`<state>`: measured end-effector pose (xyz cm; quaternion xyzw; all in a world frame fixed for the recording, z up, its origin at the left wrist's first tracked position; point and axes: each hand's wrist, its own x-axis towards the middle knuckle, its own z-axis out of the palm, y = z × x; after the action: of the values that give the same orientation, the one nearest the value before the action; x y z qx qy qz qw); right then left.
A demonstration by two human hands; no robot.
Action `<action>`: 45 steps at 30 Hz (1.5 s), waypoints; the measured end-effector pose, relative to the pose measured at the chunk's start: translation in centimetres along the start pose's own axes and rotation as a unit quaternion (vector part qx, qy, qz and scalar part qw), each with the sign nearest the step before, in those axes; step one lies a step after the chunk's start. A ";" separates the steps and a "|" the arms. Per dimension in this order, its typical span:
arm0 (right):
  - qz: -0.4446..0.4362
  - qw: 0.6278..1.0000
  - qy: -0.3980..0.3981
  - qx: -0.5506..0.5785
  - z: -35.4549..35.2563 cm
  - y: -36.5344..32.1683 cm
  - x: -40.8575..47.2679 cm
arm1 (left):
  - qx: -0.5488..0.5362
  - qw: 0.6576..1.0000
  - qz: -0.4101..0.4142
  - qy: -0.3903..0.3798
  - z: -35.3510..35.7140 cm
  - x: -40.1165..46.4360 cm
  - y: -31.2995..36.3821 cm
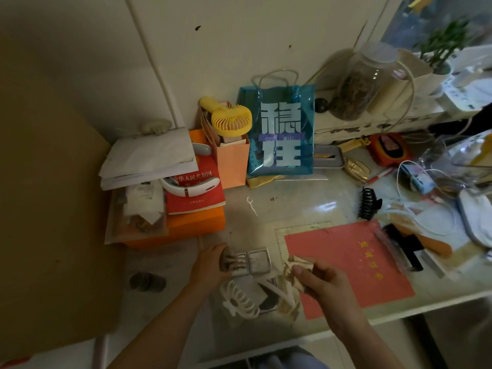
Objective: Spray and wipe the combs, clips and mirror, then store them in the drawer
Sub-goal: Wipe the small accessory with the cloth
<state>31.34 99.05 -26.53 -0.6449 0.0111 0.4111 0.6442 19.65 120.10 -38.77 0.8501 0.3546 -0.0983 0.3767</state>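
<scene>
- Two hands work at the near edge of our table [314, 203], just left of the pink certificate folder [346, 265].
- Our left hand [210, 265] has its grip curled round a brown claw clip [229, 262], touching the folding metal mirror [253, 262].
- Our right hand [319, 280] has its grip pinching a crumpled beige cloth [295, 265].
- A white claw clip [239, 298] lies just below the mirror.
- A black claw clip [368, 203] sits above the folder's right corner.
</scene>
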 end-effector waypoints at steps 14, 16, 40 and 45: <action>-0.058 0.998 0.027 0.023 0.3 -2.4 0.0 | -0.092 0.977 0.150 0.121 -4.1 -3.4 8.2; -0.085 0.995 0.044 0.027 0.2 -3.4 -0.1 | -0.096 0.971 0.176 0.132 -5.1 -4.0 10.0; -0.271 0.962 0.039 0.016 0.4 -11.1 -4.0 | -0.001 0.914 0.333 0.232 -13.2 -9.4 19.8; -0.268 0.962 0.048 0.038 -0.2 -12.3 -4.3 | -0.094 0.913 0.330 0.221 -15.0 -10.1 20.9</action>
<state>35.31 98.78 -14.08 -0.6184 -0.1151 0.1913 0.7535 24.98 115.67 -12.03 0.8793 0.1358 0.2560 0.3780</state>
